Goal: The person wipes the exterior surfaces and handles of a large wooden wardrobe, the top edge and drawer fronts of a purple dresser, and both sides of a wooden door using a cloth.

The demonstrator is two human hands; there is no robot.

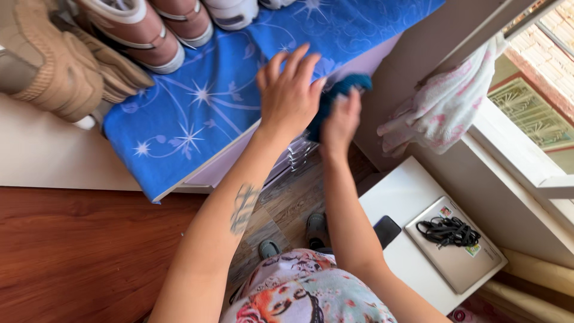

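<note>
Here, at the far left, 2 tan boots [57,60] and at least 3 pink-and-white sneakers [137,30] sit toes out on the blue star-patterned cover [191,125], likely to spare the shelf. My left hand [290,93] lies flat, fingers [281,63] spread, pinning that cover. Just beside it, my right hand [341,122] grips 1 teal cloth [338,90] at the cover's edge. Farther right, 1 pink towel [442,107] hangs; 1 laptop [457,251] carries black cables [448,230].
</note>
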